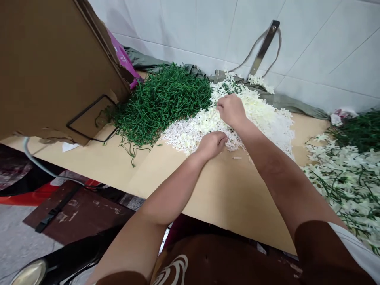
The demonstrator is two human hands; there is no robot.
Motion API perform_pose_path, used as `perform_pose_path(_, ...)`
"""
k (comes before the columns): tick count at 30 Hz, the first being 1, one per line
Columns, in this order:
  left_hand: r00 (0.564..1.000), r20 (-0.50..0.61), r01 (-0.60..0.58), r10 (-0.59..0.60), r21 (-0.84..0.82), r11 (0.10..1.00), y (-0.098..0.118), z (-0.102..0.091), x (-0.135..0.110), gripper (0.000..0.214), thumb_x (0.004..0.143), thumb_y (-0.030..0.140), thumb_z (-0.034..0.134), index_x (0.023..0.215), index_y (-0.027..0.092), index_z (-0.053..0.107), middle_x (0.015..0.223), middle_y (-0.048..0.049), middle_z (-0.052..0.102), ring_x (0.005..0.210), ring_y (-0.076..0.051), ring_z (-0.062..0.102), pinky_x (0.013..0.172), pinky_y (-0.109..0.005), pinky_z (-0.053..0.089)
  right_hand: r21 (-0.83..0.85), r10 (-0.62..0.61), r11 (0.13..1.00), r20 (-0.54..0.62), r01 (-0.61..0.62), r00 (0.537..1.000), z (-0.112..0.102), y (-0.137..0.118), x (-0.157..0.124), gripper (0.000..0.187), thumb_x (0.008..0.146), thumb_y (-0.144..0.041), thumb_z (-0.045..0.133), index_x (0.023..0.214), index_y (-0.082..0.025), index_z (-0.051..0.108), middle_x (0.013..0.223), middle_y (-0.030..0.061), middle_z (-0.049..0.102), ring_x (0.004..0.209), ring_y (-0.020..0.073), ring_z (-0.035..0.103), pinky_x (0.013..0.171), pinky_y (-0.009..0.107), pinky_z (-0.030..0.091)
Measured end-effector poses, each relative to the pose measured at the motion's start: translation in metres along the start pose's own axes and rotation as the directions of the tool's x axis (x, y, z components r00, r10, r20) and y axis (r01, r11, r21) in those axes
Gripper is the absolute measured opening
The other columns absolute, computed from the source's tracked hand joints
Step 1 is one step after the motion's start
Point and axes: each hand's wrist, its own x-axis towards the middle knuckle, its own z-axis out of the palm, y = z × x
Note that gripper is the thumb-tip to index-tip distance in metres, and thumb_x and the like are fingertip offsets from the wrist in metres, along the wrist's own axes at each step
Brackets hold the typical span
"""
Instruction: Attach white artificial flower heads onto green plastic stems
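My right hand (230, 111) reaches far over the table, its fingers pinched together at the meeting of a green stem pile (160, 101) and a heap of white artificial flowers (261, 113); what it pinches is too small to make out. My left hand (211, 144) is curled closed on the near edge of the white flower heap, over small white pieces (181, 134). Whether it holds any is hidden.
A tan table (213, 190) stands against a white tiled wall. A big cardboard box (47, 67) stands at the left. Assembled flower stems (347, 174) lie heaped at the right. A metal bar with a strap (264, 47) leans on the wall. Floor clutter lies below left.
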Motion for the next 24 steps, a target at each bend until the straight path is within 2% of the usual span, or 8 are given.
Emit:
perform_pose_path(4, 0.991, -0.088, 0.067, -0.101, -0.324, 0.944, -0.007, 0.007, 0.004, 0.025, 0.092, 0.031, 0.049, 0.078, 0.018, 0.066, 0.080, -0.0048, 0.069, 0.076, -0.016, 0.061, 0.073, -0.028, 0.045, 0.125, 0.033, 0.992, -0.177, -0.010, 0.984, -0.027, 0.016, -0.013, 0.018, 0.089, -0.019, 0.053, 0.090, -0.017, 0.070, 0.102, 0.0120, 0.065, 0.104, 0.0285, 0.054, 0.094, 0.045, 0.042)
perform_pose_path(6, 0.976, -0.096, 0.106, -0.195, -0.573, 0.812, -0.008, 0.005, 0.006, 0.027, 0.093, 0.036, 0.050, 0.083, 0.017, 0.067, 0.077, -0.0037, 0.069, 0.070, -0.013, 0.060, 0.067, -0.025, 0.046, 0.169, 0.014, 0.985, -0.238, 0.027, 0.971, -0.034, 0.019, -0.028, 0.017, 0.090, -0.020, 0.052, 0.091, -0.019, 0.069, 0.102, 0.0115, 0.063, 0.105, 0.0281, 0.053, 0.093, 0.045, 0.043)
perform_pose_path(8, 0.958, -0.031, 0.162, -0.287, -0.765, 0.623, -0.006, -0.002, 0.008, 0.034, 0.093, 0.044, 0.049, 0.088, 0.017, 0.068, 0.077, -0.0040, 0.070, 0.062, -0.010, 0.058, 0.060, -0.023, 0.044, 0.204, -0.022, 0.976, -0.250, 0.075, 0.968, -0.035, 0.020, -0.049, 0.018, 0.091, -0.022, 0.050, 0.092, -0.021, 0.068, 0.100, 0.0108, 0.061, 0.103, 0.0273, 0.052, 0.091, 0.046, 0.045)
perform_pose_path(10, 0.950, 0.052, 0.201, -0.309, -0.858, 0.473, -0.003, -0.013, 0.008, 0.046, 0.092, 0.056, 0.046, 0.092, 0.017, 0.069, 0.080, -0.0055, 0.071, 0.063, -0.010, 0.061, 0.057, -0.022, 0.046, 0.221, -0.084, 0.965, -0.248, 0.140, 0.965, -0.032, 0.020, -0.074, 0.019, 0.092, -0.022, 0.048, 0.091, -0.021, 0.067, 0.097, 0.0099, 0.059, 0.099, 0.0265, 0.052, 0.089, 0.046, 0.045)
perform_pose_path(12, 0.950, 0.133, 0.245, -0.282, -0.878, 0.410, 0.002, -0.021, 0.007, 0.053, 0.089, 0.063, 0.046, 0.092, 0.016, 0.070, 0.078, -0.0065, 0.071, 0.065, -0.012, 0.064, 0.057, -0.022, 0.048, 0.225, -0.151, 0.952, -0.249, 0.209, 0.957, -0.027, 0.021, -0.100, 0.020, 0.092, -0.021, 0.046, 0.090, -0.022, 0.066, 0.092, 0.0085, 0.057, 0.094, 0.0254, 0.052, 0.086, 0.047, 0.046)
perform_pose_path(15, 0.959, 0.157, 0.245, -0.236, -0.876, 0.415, 0.007, -0.025, 0.003, 0.049, 0.084, 0.061, 0.058, 0.094, 0.015, 0.070, 0.075, -0.0048, 0.069, 0.066, -0.011, 0.065, 0.057, -0.021, 0.049, 0.221, -0.207, 0.940, -0.234, 0.260, 0.950, -0.024, 0.026, -0.132, 0.021, 0.092, -0.019, 0.044, 0.086, -0.024, 0.064, 0.087, 0.0066, 0.055, 0.088, 0.0231, 0.050, 0.082, 0.044, 0.045)
perform_pose_path(19, 0.960, 0.167, 0.256, -0.226, -0.851, 0.458, 0.011, -0.023, -0.001, 0.029, 0.073, 0.039, 0.078, 0.083, 0.014, 0.067, 0.068, 0.0009, 0.065, 0.056, -0.006, 0.059, 0.056, -0.018, 0.048, 0.202, -0.213, 0.946, -0.204, 0.254, 0.955, -0.024, 0.031, -0.154, 0.021, 0.091, -0.016, 0.044, 0.080, -0.024, 0.060, 0.086, 0.0061, 0.054, 0.086, 0.0214, 0.047, 0.078, 0.039, 0.043)
perform_pose_path(24, 0.960, 0.166, 0.261, -0.225, -0.820, 0.509, 0.015, -0.030, -0.004, 0.027, 0.079, 0.038, 0.074, 0.078, 0.014, 0.062, 0.076, -0.0022, 0.066, 0.063, -0.008, 0.062, 0.057, -0.019, 0.047, 0.176, -0.201, 0.956, -0.181, 0.233, 0.963, -0.017, 0.026, -0.160, 0.026, 0.090, -0.010, 0.039, 0.078, -0.023, 0.058, 0.084, 0.0068, 0.051, 0.084, 0.0215, 0.044, 0.076, 0.039, 0.041)
